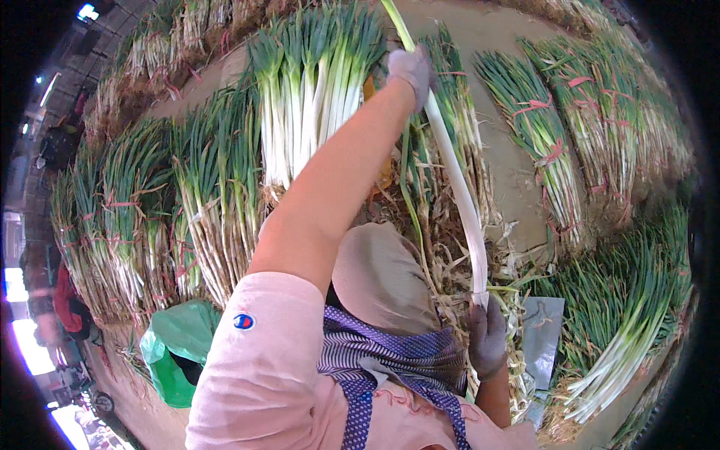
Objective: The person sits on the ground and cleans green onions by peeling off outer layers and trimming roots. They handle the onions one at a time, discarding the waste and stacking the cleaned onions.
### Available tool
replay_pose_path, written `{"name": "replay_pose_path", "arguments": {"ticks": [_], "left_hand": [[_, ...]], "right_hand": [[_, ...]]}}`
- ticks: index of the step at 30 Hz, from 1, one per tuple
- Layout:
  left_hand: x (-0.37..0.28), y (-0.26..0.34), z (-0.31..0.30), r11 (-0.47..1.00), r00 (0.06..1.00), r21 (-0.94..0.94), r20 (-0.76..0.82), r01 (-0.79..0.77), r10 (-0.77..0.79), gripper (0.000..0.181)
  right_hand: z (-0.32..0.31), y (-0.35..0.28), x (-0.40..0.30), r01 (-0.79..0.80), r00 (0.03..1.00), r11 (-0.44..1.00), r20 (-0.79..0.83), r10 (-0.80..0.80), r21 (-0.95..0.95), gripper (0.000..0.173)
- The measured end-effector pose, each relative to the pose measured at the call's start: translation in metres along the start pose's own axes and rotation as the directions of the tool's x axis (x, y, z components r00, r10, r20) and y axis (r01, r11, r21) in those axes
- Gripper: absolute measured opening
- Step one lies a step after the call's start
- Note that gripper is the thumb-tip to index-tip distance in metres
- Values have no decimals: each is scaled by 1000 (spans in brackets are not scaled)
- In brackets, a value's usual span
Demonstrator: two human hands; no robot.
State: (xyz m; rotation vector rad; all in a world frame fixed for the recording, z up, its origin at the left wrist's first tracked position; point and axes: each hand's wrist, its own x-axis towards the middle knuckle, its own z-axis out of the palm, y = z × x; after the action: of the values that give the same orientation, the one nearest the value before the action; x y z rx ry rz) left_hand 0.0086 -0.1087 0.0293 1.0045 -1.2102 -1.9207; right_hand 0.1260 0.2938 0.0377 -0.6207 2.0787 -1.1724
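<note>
A long green onion [457, 180] with a clean white stalk stretches between my two gloved hands, bowed slightly and tilted. My left hand [410, 73] grips it high up, near where the white turns green; its leaves run out of the top of the view. Lower down, my right hand [488, 337] is closed around the root end, which the glove hides. Left of my outstretched arm lies a row of peeled green onions [309, 112] with white stalks and dark green leaves. Unpeeled green onions [469, 129] with brown roots lie behind the held stalk.
Tied bundles of green onions [554, 157] cover the floor at right, and more bundles [124, 236] lie at left. Stripped leaves [514, 360] are heaped beside my right hand, near a grey sheet [543, 332]. A green plastic bag [174, 349] sits at lower left.
</note>
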Motion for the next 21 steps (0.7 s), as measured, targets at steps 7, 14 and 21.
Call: {"name": "replay_pose_path", "arguments": {"ticks": [7,14,21], "left_hand": [[77,106,-90,836,889,436,-149,-334,433,22],[130,189,-256,650,716,669,-248,-361,653,38],[225,86,-360,300,767,953,-226,46,600,57]], "right_hand": [[3,-6,-17,335,939,785,120,-322,-521,28],[-53,194,-71,-312,892,488,-75,445,-815,38],[-57,287,-90,-144,521,410,283,805,-901,50]]}}
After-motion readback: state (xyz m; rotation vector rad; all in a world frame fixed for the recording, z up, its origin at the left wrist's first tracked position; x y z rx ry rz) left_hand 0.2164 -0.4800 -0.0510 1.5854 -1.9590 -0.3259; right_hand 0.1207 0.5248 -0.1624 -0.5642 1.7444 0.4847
